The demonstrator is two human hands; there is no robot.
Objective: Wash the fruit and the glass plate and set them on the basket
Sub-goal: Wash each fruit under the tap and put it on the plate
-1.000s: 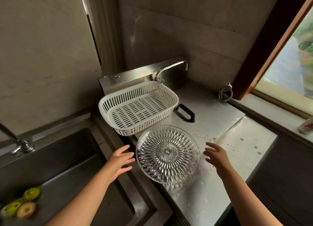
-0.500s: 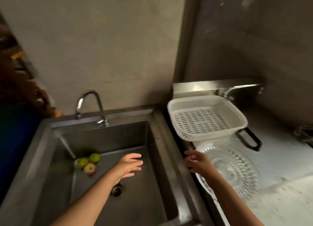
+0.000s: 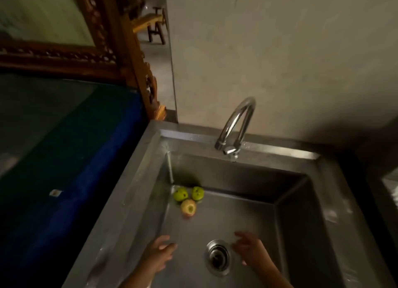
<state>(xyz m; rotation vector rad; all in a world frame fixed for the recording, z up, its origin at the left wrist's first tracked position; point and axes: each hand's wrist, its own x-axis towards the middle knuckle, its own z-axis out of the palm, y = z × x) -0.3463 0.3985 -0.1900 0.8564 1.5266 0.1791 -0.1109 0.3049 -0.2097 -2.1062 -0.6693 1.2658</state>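
Down in the deep stainless-steel sink [image 3: 297,201], three small fruits huddle in the far left corner of the basin floor: two round green ones [image 3: 181,194] side by side and touching, and a paler yellow-red one [image 3: 188,208] just in front of them with its stem hollow turned upward. They probably rolled there, away from the round metal drain [image 3: 217,257] near the front. Their skins look dull, and whether they are wet is hard to judge in this dim light.

Both hands hang empty over the near part of the basin, the left hand [image 3: 158,254] to the left of the drain and the right hand [image 3: 251,250] to its right, fingers loosely spread and pointing toward the fruit, apparently for a reach. Neither touches anything. The curved chrome tap [image 3: 237,124] arches over the far rim; I cannot tell whether water runs. The glass plate and basket are out of view.
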